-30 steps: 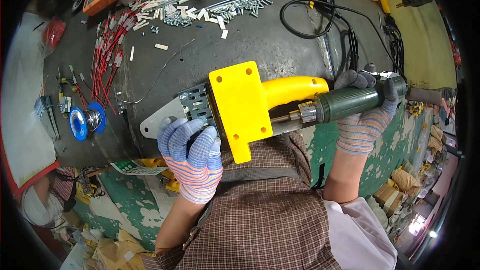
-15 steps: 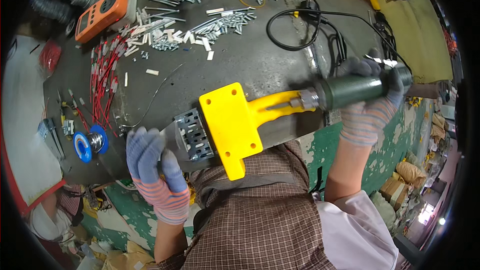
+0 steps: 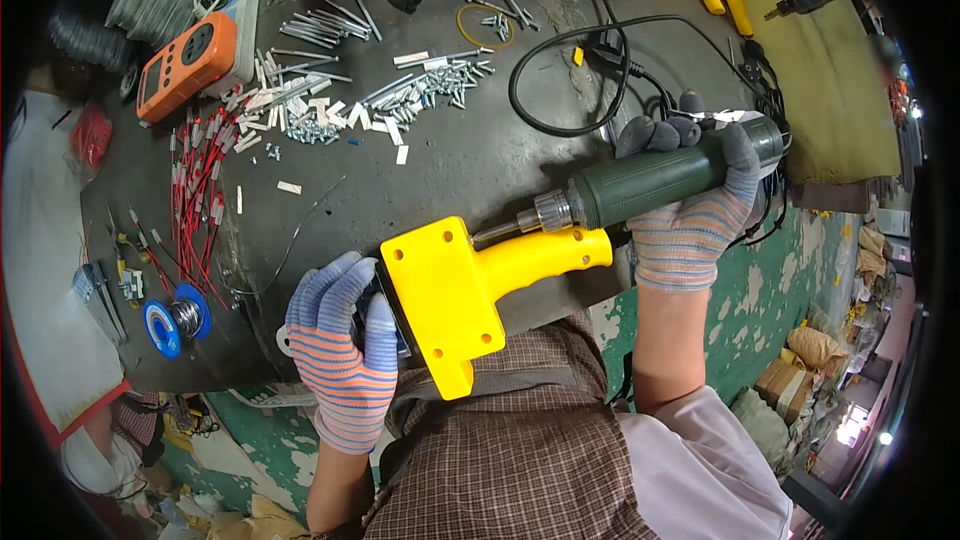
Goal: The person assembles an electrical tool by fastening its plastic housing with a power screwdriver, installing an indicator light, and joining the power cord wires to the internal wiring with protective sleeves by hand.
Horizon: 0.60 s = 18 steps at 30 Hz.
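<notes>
Head view shows the right hand (image 3: 690, 215) wrapped around a green electric screwdriver (image 3: 660, 178), bit at the yellow tool housing (image 3: 455, 300), which the left hand (image 3: 340, 345) grips at its left, apparently mid-fastening; next needs steady alignment.
</notes>
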Each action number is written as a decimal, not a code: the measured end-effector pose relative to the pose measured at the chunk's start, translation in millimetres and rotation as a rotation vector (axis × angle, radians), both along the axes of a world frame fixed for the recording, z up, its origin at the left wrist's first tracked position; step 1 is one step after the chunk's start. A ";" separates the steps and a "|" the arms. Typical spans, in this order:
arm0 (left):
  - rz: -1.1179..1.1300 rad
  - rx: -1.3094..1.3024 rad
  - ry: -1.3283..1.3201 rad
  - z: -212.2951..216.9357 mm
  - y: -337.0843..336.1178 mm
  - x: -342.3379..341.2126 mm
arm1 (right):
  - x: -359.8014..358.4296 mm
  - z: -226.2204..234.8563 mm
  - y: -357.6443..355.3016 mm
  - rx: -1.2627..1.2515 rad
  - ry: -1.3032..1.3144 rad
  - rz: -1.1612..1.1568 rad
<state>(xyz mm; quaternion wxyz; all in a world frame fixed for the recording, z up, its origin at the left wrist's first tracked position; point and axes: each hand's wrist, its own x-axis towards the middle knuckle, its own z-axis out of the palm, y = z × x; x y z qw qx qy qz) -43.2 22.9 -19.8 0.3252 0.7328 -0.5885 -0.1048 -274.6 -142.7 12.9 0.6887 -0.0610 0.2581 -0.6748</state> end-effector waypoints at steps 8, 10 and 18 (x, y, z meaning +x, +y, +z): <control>0.016 0.005 -0.010 0.7 -8.3 0.6 | 9.1 -6.6 -7.6 0.070 -0.046 0.045; 0.000 -0.030 -0.066 -0.9 -11.6 2.8 | 10.9 -8.9 -9.7 0.142 0.031 0.036; -0.085 -0.015 0.034 16.8 -3.7 17.0 | 11.0 -3.8 -6.4 0.154 0.127 0.067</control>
